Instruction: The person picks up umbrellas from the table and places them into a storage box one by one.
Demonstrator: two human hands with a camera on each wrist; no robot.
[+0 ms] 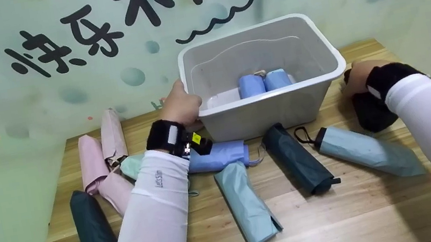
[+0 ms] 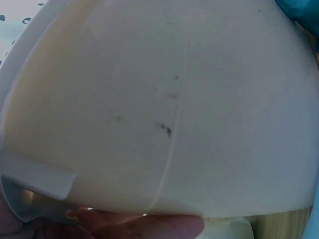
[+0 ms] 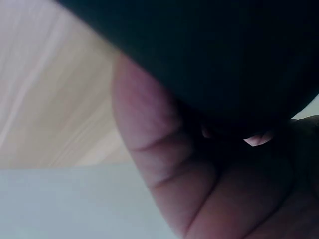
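Observation:
A grey plastic bin [image 1: 258, 116] stands at the back of the wooden table with two blue folded umbrellas [image 1: 252, 85] inside. My left hand [image 1: 180, 105] grips the bin's left end at the rim; in the left wrist view its fingers [image 2: 169, 226] lie along the bin wall [image 2: 224, 99]. To the right of the bin, my right hand [image 1: 357, 76] holds a dark folded umbrella [image 1: 374, 114]. Close up in the right wrist view, a finger [image 3: 149, 119] curls against the dark fabric [image 3: 214, 59]. The palm hides part of this umbrella.
In front of the bin lie a blue umbrella [image 1: 219, 156], a pale teal one [image 1: 247, 205], a dark one [image 1: 296, 160] and a grey-blue one [image 1: 369, 150]. Pink umbrellas [image 1: 92, 161] and another dark one [image 1: 92, 229] lie at left. A printed backdrop [image 1: 134, 55] stands behind.

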